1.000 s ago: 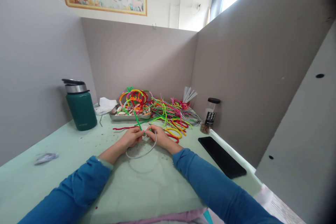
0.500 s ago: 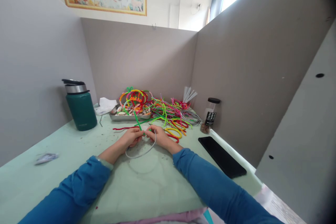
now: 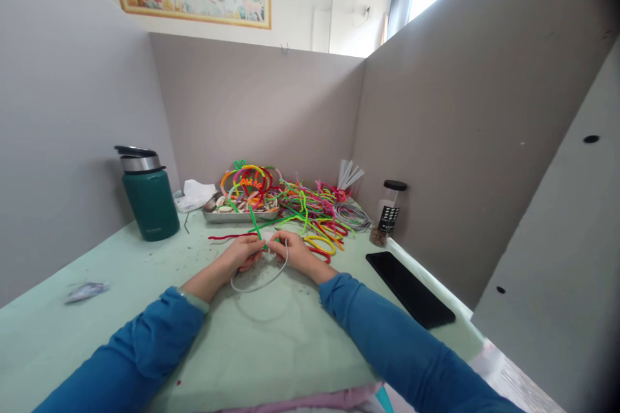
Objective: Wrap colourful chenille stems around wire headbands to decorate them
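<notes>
Both hands meet over the middle of the table. My left hand (image 3: 245, 253) is closed, its thumb and fingers pinching a green pipe cleaner (image 3: 254, 222) whose free end sticks up. Close beside it, my right hand (image 3: 289, 249) is closed too, its fingertips pinched at the hoop and the green pipe cleaner. A thin whitish hoop (image 3: 261, 287) hangs below the fingers in a loop, its top hidden by the hands. Just behind the left hand a dark red pipe cleaner (image 3: 227, 237) lies on the table.
A metal tray (image 3: 239, 217) holds wooden slices and coiled pipe cleaners. Right of it lies a heap of coloured pipe cleaners (image 3: 310, 203) and a grey wire coil (image 3: 353, 217). A green bottle (image 3: 151, 203) stands left; a jar (image 3: 387, 214) and black phone (image 3: 409, 288) are right.
The free end of the green pipe cleaner has tilted slightly to the right. Both hands stay almost where they were, and the hoop has barely shifted.
</notes>
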Demonstrator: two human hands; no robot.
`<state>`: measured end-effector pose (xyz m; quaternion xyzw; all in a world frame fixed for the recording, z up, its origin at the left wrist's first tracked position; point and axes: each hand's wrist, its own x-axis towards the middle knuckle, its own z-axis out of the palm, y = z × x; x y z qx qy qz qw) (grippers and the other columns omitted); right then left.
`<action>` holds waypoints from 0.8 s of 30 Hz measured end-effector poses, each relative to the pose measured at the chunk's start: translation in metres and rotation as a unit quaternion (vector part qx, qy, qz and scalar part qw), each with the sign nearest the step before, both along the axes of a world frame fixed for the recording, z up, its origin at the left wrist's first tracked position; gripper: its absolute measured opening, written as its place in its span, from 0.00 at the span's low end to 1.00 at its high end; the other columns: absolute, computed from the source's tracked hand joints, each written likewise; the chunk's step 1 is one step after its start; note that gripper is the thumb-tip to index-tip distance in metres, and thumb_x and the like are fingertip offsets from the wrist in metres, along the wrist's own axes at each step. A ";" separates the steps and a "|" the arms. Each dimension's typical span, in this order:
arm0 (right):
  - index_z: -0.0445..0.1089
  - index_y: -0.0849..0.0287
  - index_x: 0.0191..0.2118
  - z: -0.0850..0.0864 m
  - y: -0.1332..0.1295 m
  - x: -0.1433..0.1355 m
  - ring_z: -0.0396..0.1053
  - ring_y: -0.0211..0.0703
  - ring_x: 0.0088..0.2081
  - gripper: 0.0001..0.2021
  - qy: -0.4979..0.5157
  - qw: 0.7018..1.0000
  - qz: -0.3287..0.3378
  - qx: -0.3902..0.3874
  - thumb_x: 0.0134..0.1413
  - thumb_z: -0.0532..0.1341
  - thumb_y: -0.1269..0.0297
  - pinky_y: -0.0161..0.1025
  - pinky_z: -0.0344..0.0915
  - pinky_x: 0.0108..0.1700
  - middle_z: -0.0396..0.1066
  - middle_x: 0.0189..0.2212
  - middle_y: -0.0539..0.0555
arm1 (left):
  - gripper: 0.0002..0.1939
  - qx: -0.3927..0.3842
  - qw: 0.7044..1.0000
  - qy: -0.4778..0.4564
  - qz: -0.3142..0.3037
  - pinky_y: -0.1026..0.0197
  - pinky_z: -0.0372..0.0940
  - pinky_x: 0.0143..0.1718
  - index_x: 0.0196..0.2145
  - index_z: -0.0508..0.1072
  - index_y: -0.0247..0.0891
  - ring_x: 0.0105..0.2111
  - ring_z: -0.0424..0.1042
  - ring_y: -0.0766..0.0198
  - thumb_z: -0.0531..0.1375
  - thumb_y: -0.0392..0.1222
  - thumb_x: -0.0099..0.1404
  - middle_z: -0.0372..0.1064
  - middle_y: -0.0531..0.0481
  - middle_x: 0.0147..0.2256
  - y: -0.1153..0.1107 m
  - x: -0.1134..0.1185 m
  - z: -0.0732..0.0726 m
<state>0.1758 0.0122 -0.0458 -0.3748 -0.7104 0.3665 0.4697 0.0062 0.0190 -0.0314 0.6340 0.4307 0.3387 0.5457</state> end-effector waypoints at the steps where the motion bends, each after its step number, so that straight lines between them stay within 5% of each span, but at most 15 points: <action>1: 0.65 0.61 0.27 0.000 0.000 0.000 0.59 0.33 0.20 0.09 0.005 1.000 0.001 0.001 0.50 0.60 0.60 0.31 0.56 0.24 0.62 0.19 0.47 | 0.19 0.000 1.000 -0.003 0.001 0.70 0.40 0.09 0.25 0.59 0.38 0.10 0.45 0.78 0.60 0.56 0.53 0.57 0.60 0.17 -0.001 0.001 0.001; 24: 0.66 0.61 0.27 0.002 -0.002 -0.001 0.58 0.33 0.19 0.07 0.030 1.000 0.002 -0.003 0.49 0.60 0.63 0.31 0.55 0.22 0.61 0.17 0.46 | 0.17 -0.024 0.999 -0.028 0.005 0.70 0.39 0.09 0.26 0.64 0.37 0.09 0.43 0.77 0.60 0.54 0.54 0.52 0.61 0.13 0.000 0.001 0.003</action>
